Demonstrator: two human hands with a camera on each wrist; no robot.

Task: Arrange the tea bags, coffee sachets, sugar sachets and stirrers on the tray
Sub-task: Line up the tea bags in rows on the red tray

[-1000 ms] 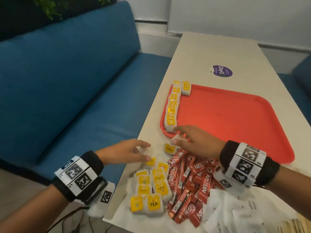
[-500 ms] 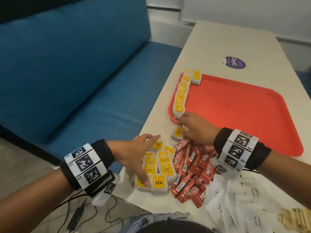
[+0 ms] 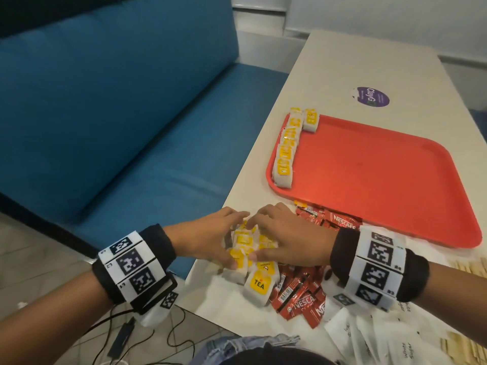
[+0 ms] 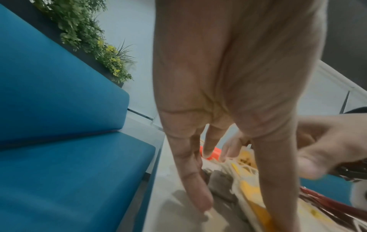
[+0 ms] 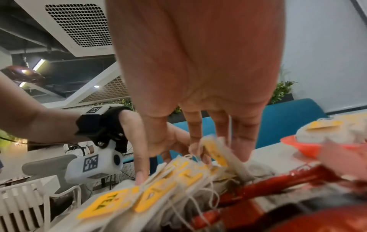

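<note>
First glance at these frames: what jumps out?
The red tray on the table's far side, bare but for a row of tea bags along its left edge. Nearer, the left hand and right hand close in from both sides on a loose tea bag pile, beside red coffee sachets.

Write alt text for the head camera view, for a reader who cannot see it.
Both hands, left hand and right hand, press in from either side on a loose pile of yellow-tagged tea bags near the table edge. Beyond them a red tray holds a row of tea bags along its left rim; red coffee sachets lie beside the pile.
</note>
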